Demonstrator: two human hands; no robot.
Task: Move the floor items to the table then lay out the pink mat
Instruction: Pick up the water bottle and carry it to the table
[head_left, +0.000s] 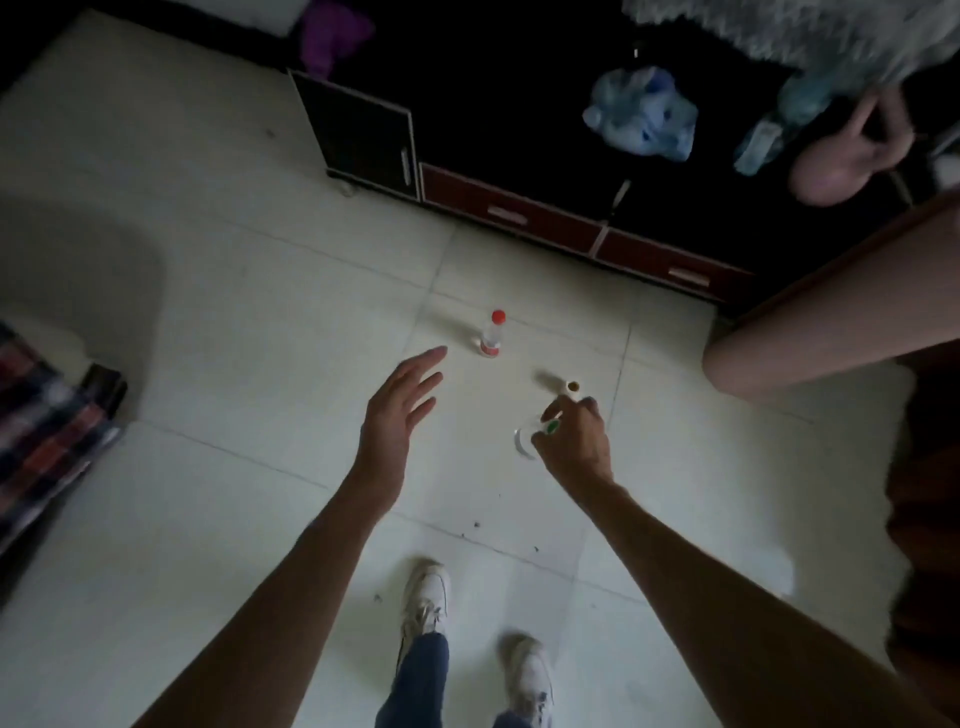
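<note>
The tiled floor (234, 322) fills most of the view, pale and dim, running out under both hands. Beyond the hands, far ahead, stands a dark cabinet (363, 135) with red drawers (511, 213), and a crumpled blue bag (641, 111) lies on its dark top. To the right of the right hand and higher up, the rolled pink mat (831, 317) lies slanted on the edge of a brown desk (924, 488); above it another person's hand (852, 150) holds something blurred. Far to the left of the left hand sits a plaid cloth (47, 415). Below the hands, white shoes (426, 592) and jeans (421, 680) show on the floor. The left hand (397, 410) hovers open, fingers spread and straight, holding nothing, reaching toward a small clear bottle (491, 335) with a red cap that stands upright on the floor just ahead of its fingertips, not touched. The right hand (574, 439) is curled, its fingers gripping small pale items: a round white lid or tub (524, 441) at its left side, a green piece beside the fingers, and a small white roll (571, 388) at the fingertips; what they are exactly cannot be told, as the view is blurred there.
</note>
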